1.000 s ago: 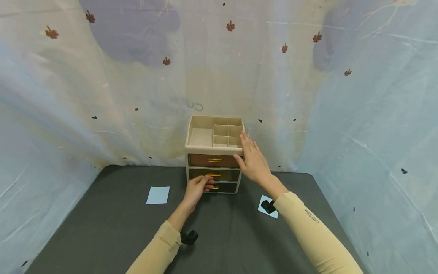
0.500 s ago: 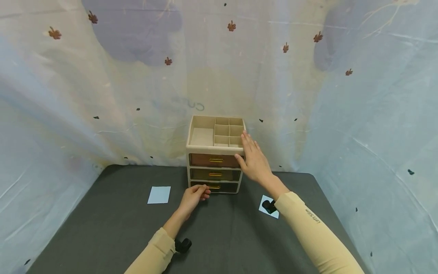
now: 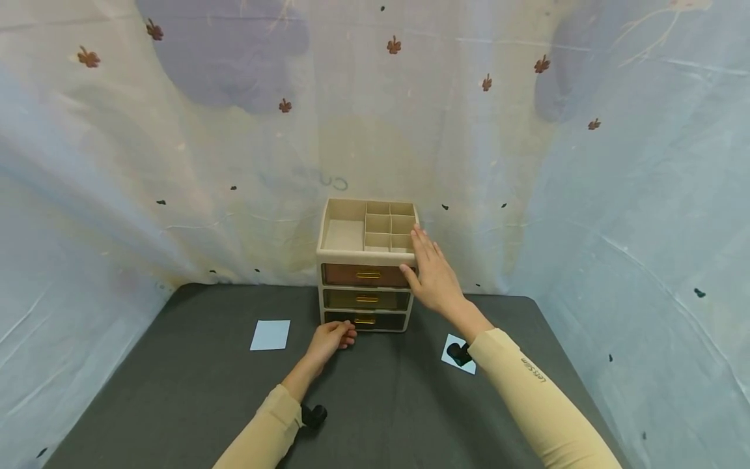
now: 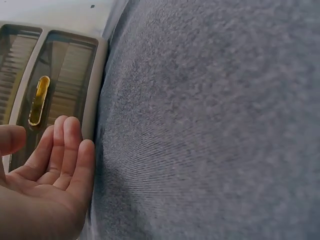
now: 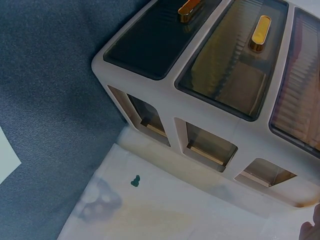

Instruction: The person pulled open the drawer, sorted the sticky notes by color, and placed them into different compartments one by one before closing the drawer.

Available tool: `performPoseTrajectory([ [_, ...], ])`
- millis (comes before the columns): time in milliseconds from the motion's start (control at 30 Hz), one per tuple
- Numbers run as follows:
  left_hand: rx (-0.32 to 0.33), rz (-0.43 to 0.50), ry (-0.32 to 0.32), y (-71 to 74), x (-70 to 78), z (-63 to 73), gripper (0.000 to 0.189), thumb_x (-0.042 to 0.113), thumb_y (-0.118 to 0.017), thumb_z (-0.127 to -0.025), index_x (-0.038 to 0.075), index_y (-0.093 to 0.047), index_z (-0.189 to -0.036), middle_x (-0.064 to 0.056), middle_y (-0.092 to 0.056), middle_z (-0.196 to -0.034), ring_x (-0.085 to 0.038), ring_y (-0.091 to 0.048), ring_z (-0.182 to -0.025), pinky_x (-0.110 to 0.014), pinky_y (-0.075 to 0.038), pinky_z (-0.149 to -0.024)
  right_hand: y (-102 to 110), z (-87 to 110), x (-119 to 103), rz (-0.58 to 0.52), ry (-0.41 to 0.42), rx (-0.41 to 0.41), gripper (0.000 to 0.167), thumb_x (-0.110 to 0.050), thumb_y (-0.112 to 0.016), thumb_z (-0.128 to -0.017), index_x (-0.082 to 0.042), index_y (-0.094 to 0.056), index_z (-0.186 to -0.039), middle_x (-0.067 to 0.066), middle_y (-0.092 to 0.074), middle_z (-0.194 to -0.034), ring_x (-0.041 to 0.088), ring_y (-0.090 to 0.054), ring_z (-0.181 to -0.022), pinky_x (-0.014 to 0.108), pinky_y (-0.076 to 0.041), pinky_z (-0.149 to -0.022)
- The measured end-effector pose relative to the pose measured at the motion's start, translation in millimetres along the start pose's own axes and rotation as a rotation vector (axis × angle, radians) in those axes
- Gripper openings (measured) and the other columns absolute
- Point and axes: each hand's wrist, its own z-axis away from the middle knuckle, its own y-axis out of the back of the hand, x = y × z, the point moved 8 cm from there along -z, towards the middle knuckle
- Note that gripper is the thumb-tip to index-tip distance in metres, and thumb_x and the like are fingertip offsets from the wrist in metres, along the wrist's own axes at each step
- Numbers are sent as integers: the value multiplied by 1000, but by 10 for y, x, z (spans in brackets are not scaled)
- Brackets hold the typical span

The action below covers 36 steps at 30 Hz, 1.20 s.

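A cream desktop organizer has three drawers with gold handles and a divided open top. All three drawers sit flush in its front. My left hand is low in front of the bottom drawer, near its gold handle. In the left wrist view, the left fingers are loosely bent, thumb apart, and the handle lies beyond them, free. My right hand rests with straight fingers along the organizer's right upper side. Only a bit of that hand shows at the right wrist view's lower right corner.
The organizer stands at the back of a dark grey cloth-covered table. A pale blue square lies to its left and another pale square to its right, partly behind the right wrist camera. A patterned curtain hangs behind and at both sides.
My left hand has come down from the middle drawer's level to the bottom drawer, and its fingers no longer cover the middle handle. The right hand has stayed in place.
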Motion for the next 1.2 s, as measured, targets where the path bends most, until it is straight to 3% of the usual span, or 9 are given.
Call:
performPoseTrajectory([
  [267, -7, 9, -13, -54, 48, -39, 40, 22, -53, -110, -14, -68, -113, -22, -74, -101, -19, -71, -81, -37, -61, -76, 3, 2, -10, -11, 3, 3, 77, -36, -50, -110, 0, -11, -166, 10, -5, -175, 32, -14, -160, 55, -19, -127],
  [767, -26, 20, 11, -137, 32, -79, 37, 22, -53, -110, -11, -70, -114, -8, -76, -95, -12, -70, -78, -32, -60, -77, 1, 1, -20, -13, -1, 4, 76, -35, -50, -110, -1, -11, -166, 8, -4, -175, 29, -13, -160, 54, -18, -128],
  [1200, -29, 29, 36, -177, 60, -62, 37, 21, -52, -111, -13, -69, -115, -9, -74, -93, -11, -70, -77, -33, -61, -77, 2, 3, -7, -14, 0, 11, 76, -35, -51, -110, 0, -12, -166, 9, -5, -175, 29, -13, -160, 55, -20, -127],
])
